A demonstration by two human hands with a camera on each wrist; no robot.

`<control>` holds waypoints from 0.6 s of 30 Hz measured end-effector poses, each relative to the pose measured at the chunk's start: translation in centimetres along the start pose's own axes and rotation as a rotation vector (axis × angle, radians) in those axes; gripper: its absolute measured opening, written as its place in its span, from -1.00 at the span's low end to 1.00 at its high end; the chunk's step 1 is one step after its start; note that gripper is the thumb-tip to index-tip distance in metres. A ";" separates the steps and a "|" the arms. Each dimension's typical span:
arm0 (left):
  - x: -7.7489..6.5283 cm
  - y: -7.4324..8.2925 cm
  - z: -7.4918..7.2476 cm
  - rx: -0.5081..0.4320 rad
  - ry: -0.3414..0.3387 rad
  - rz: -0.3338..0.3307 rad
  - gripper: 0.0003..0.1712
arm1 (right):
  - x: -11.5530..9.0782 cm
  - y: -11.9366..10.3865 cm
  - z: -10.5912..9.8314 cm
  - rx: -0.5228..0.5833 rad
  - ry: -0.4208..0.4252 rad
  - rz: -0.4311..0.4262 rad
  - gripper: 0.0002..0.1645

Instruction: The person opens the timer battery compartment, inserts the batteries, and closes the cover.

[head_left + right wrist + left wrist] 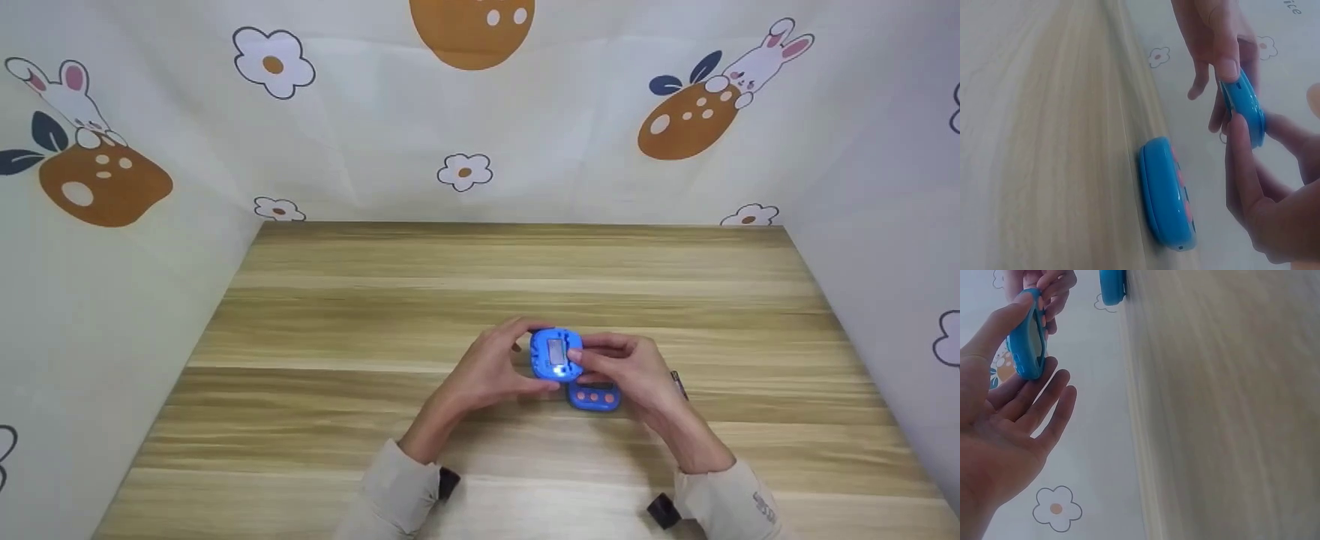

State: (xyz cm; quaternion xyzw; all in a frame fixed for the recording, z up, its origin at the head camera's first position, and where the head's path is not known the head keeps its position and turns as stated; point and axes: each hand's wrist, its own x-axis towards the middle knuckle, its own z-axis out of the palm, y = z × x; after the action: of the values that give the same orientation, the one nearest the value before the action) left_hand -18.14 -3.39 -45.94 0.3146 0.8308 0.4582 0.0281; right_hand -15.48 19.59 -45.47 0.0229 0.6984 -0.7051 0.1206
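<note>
A small blue digital timer [556,355] is held up off the table between both hands, its face with a pale rectangular recess turned to the head camera. My left hand [491,364] grips its top and bottom edges between fingers and thumb. From the other side, my right hand [630,367] pinches the right edge, the thumb lying over the face. In the right wrist view, the held timer [1246,109] appears edge-on. A second blue timer [595,397] with pink buttons lies on the table just below, partly hidden by the right hand and the held one.
A small dark cylinder, perhaps a battery [679,385], lies right of the right hand. The wood-grain table [337,315] meets patterned cloth [360,150] at the back and sides. Black wrist mounts [663,511] sit by both sleeves.
</note>
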 end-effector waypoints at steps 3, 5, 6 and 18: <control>0.0 -0.1 0.0 0.005 0.001 -0.003 -0.19 | 0.0 0.1 -0.1 -0.034 -0.001 -0.033 -0.38; 0.0 -0.1 -0.1 0.001 0.005 -0.002 -0.19 | 0.0 0.0 -0.2 -0.069 -0.021 -0.076 -0.33; 0.1 -0.1 -0.2 -0.005 0.008 -0.002 -0.19 | -0.1 -0.1 -0.3 -0.086 -0.032 -0.099 -0.31; 0.0 -0.3 -0.5 -0.066 0.013 -0.054 -0.18 | 0.3 -0.4 -2.8 -0.154 -0.032 -0.128 -0.51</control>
State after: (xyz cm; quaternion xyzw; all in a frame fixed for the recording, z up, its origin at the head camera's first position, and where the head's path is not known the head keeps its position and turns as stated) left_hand -18.45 -3.88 -45.85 0.2880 0.8236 0.4865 0.0454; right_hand -16.19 22.31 -45.21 -0.0423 0.7486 -0.6559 0.0877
